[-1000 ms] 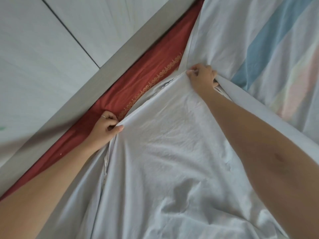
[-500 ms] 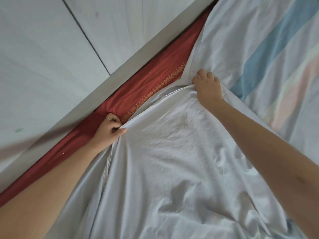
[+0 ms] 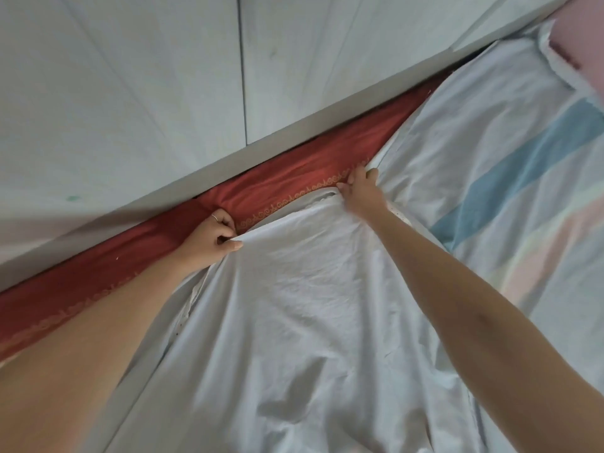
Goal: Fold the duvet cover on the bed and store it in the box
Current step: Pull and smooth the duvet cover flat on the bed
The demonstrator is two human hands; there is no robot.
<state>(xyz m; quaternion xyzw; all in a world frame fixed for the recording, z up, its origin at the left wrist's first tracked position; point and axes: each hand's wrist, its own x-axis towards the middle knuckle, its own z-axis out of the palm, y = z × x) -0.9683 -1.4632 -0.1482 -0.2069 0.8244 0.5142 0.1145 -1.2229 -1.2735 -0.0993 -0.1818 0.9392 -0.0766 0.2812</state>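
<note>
Duvet cover [image 3: 310,305], white and creased, fills the centre and lower frame, spread on the bed. I see the left hand [image 3: 212,238] pinching its folded edge at centre left; the right hand [image 3: 361,194] grips the other corner (fingers curled), beside a red sheet [image 3: 294,178].

2 bare forearms reach forward, both stretched out, left from lower left, right from lower right. Left hand [image 3: 212,238]: fingers curled into a loose fist, knuckles up, thumb laid flat and forward, pinching the edge of the duvet cover [image 3: 310,289] against the curled fingers. Thin ring [image 3: 214,218] on 1 finger. Right hand [image 3: 361,191]: farther forward than the left, back of hand up, wrist straight, fingers bent down into the cloth, gripping it, tips hidden. Hands well apart.
</note>
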